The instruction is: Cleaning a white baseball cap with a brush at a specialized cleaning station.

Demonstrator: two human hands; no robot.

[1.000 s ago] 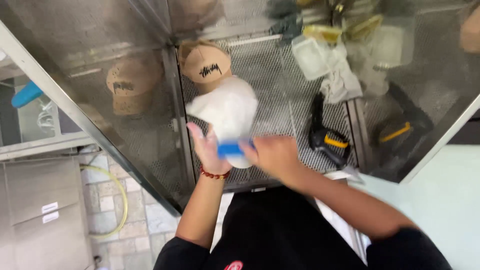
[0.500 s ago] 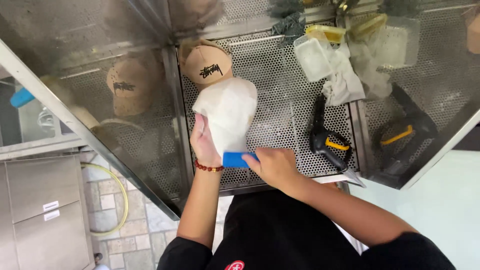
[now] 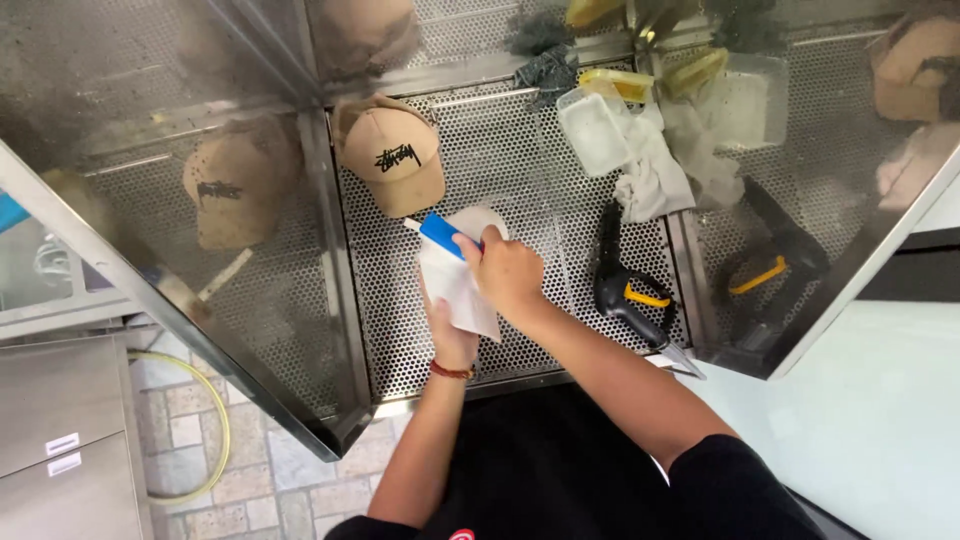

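Right grip (image 3: 505, 272) over blue brush (image 3: 440, 234) — bristles hidden.

Counts, placed off the fingers (image 3: 470, 243):
- 2 hands: right hand (image 3: 508, 275), left hand (image 3: 447, 335) just below it.
- 1 blue-handled brush (image 3: 440, 235), pinched in the fingers.
- 1 white cap (image 3: 462, 285), directly under them.
- 1 tan cap (image 3: 395, 152), up-left of them. More tan shapes show in the steel walls; can't tell real caps from reflections.
- 1 black-and-yellow spray gun (image 3: 625, 290), right of them. The one further right looks like its reflection.
- 1 clear plastic tub (image 3: 592, 132), up-right.
- 1 white rag (image 3: 655, 180), just right of the tub.
- 1 yellow hose (image 3: 205, 440), far down-left on the floor.
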